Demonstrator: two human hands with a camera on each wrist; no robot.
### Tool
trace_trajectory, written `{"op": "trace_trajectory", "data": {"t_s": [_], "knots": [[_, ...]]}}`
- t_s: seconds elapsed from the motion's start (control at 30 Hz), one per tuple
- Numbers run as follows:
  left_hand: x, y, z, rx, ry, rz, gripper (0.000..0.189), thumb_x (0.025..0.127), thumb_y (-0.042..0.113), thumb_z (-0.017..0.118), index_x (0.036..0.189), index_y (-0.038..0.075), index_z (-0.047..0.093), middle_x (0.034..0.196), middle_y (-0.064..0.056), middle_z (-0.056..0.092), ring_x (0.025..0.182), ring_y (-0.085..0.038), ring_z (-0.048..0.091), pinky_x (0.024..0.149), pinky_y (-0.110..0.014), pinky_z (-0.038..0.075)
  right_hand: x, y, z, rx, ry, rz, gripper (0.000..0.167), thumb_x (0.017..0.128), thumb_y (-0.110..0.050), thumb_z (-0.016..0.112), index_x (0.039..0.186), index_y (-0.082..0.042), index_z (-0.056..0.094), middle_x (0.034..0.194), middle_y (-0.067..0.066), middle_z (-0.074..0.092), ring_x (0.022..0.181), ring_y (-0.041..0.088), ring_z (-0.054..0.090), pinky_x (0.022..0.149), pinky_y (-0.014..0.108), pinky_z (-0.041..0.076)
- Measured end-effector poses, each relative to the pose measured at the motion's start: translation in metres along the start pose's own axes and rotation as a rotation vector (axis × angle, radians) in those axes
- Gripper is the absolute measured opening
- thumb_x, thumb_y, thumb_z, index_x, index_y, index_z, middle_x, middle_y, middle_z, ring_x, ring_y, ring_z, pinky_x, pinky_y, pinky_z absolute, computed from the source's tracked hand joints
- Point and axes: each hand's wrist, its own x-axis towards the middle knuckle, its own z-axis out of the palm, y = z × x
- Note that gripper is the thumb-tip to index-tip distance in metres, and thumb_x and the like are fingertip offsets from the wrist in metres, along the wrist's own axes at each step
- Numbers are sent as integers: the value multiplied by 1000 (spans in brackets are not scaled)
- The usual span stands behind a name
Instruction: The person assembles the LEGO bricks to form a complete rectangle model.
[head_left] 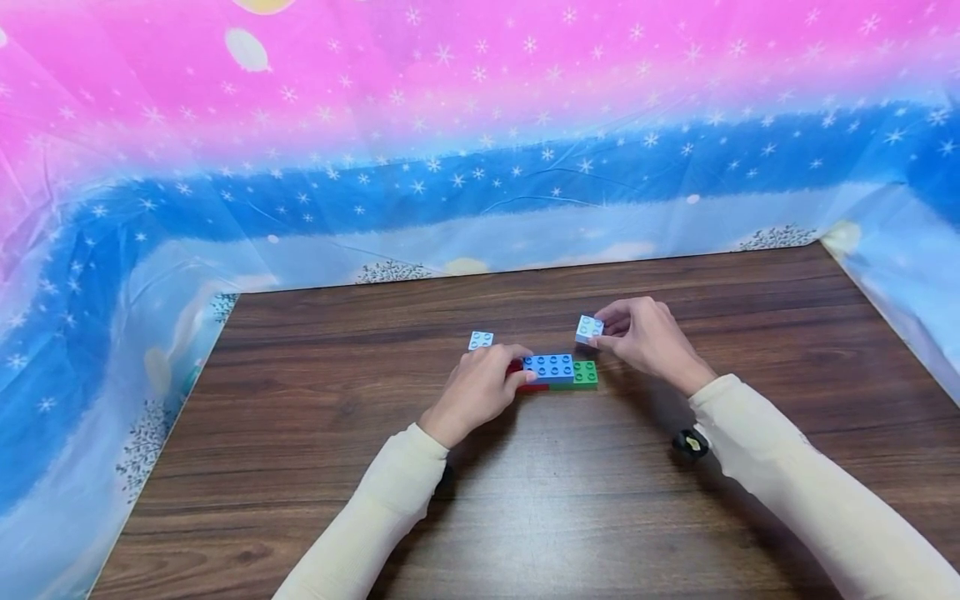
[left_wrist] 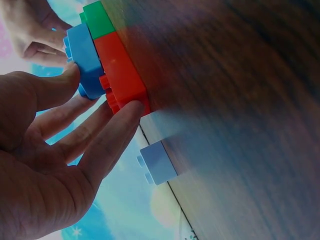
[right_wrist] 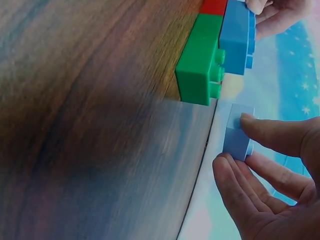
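A blue toy brick (head_left: 553,367) sits on top of a red brick (left_wrist: 122,70) and a green brick (right_wrist: 200,60) that lie end to end on the table, bridging the two. My left hand (head_left: 480,385) pinches the blue brick between thumb and fingers, one finger touching the red brick's end. Right of the stack, my right hand (head_left: 648,342) holds a small light-blue brick (right_wrist: 239,131) by its sides, raised off the table and apart from the stack. Another small light-blue brick (left_wrist: 158,162) stands on the table just behind my left hand.
The brown wooden table (head_left: 300,467) spreads around the bricks. A pink and blue cloth with snowflakes (head_left: 450,167) hangs along its back and sides. A dark round object (head_left: 690,443) is at the right wrist, by the sleeve.
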Motion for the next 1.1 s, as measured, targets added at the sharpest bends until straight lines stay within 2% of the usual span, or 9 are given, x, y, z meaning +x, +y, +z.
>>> {"op": "trace_trajectory", "data": {"t_s": [0.2, 0.6, 1.1], "knots": [[-1, 1, -1, 5, 6, 0, 31, 100, 26, 66, 125, 8, 71, 116, -8, 72, 96, -20, 65, 86, -42, 52, -7, -4, -1, -4, -16, -33, 33, 89, -9, 78, 117, 5, 70, 105, 19, 73, 95, 29, 70, 83, 45, 56], [-1, 1, -1, 8, 11, 2, 32, 99, 27, 67, 125, 8, 71, 115, -7, 72, 91, -19, 62, 84, -40, 51, -18, -8, -1, -21, -66, -23, 31, 90, -10, 78, 117, 3, 72, 105, 15, 73, 96, 27, 69, 82, 44, 55], [-1, 1, 0, 6, 12, -10, 32, 99, 28, 67, 125, 9, 71, 116, -7, 72, 91, -18, 62, 84, -39, 52, -25, -8, 1, -22, -105, -84, 26, 87, -4, 78, 111, 4, 73, 100, 14, 74, 90, 24, 70, 78, 41, 57]]}}
